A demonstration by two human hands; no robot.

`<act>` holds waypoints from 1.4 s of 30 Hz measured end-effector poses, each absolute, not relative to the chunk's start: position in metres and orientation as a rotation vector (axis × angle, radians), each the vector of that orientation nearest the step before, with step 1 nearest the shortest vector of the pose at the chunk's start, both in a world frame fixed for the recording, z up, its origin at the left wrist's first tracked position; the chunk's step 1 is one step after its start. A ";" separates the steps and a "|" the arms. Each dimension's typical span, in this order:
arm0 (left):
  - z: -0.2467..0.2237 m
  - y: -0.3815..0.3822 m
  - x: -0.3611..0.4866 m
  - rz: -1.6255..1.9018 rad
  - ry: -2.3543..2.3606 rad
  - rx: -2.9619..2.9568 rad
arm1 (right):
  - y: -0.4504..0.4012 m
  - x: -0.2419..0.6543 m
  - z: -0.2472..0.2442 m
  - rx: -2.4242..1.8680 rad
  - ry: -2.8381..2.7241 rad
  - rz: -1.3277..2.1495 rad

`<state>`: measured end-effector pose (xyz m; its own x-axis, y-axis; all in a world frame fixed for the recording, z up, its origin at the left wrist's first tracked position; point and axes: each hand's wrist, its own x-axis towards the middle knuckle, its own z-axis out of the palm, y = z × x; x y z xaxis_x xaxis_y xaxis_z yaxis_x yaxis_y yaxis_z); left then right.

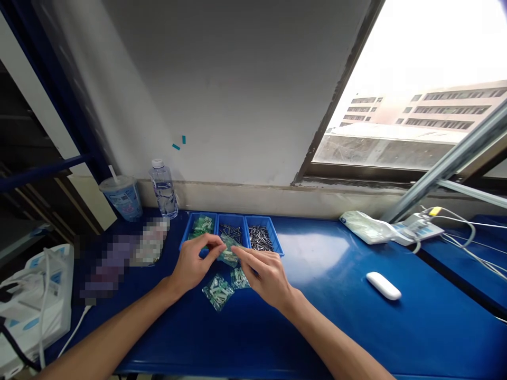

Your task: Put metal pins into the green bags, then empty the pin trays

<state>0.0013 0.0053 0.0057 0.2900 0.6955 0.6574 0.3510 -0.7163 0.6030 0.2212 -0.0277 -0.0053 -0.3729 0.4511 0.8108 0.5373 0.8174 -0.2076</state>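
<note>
My left hand (195, 265) and my right hand (266, 273) meet over a small clear plastic bag (229, 249) of green-white parts, both pinching it just in front of the blue bins. Two more filled small bags (217, 291) (239, 278) lie on the blue table (325, 316) under my hands. Behind them stand three blue bins: the left bin (202, 226) holds green-white bagged parts, the middle bin (232, 230) and the right bin (260, 237) hold small metal pins.
A water bottle (163, 189) and a lidded cup with straw (121, 197) stand at the back left by the wall. A white device with cables (31, 295) sits far left. On the right lie a white oblong object (383, 285), a wrapped packet (366, 227) and cabled devices (420, 229).
</note>
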 end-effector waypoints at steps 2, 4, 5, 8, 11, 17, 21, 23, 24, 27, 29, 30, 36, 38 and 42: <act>0.005 0.004 0.001 1.349 0.895 2.306 | -0.026 0.222 -0.006 -0.758 -1.981 -0.105; 0.005 0.003 0.000 1.307 0.775 2.411 | -0.025 0.224 -0.006 -0.789 -1.956 -0.114; 0.005 0.003 -0.001 1.292 0.701 2.453 | -0.025 0.225 -0.005 -0.802 -1.953 -0.121; 0.005 0.004 -0.003 1.293 0.561 2.507 | -0.024 0.228 -0.004 -0.836 -1.954 -0.118; 0.005 0.005 -0.003 1.297 0.557 2.515 | -0.024 0.229 -0.006 -0.863 -1.966 -0.096; 0.005 0.007 -0.002 1.339 0.605 2.528 | -0.023 0.227 -0.010 -0.918 -1.993 -0.097; 0.006 0.008 -0.002 1.439 0.670 2.540 | -0.025 0.224 -0.010 -0.904 -1.971 -0.053; 0.007 0.009 -0.001 1.488 0.700 2.551 | -0.026 0.223 -0.009 -0.906 -1.960 -0.005; 0.006 0.009 -0.001 1.499 0.697 2.552 | -0.026 0.223 -0.009 -0.913 -1.961 0.013; 0.003 0.010 0.000 1.465 0.668 2.514 | -0.025 0.224 -0.008 -0.920 -1.976 0.036; -0.001 0.010 0.000 1.446 0.710 2.442 | -0.025 0.224 -0.007 -0.913 -1.979 0.042; -0.003 0.009 0.000 1.456 0.753 2.391 | -0.026 0.223 -0.007 -0.906 -1.974 0.043; -0.002 0.007 0.000 1.429 0.814 2.348 | -0.027 0.219 -0.012 -0.975 -1.786 0.119; 0.001 0.007 0.000 1.406 0.785 2.397 | -0.026 0.219 -0.014 -1.004 -1.717 0.156; 0.002 0.009 0.000 1.420 0.747 2.451 | -0.026 0.222 -0.009 -0.990 -1.741 0.166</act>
<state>-0.0002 0.0094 0.0024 0.4070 0.5236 0.7484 0.3199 -0.8492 0.4202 0.2218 -0.0260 -0.0093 -0.0789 0.6831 0.7261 0.5332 0.6443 -0.5482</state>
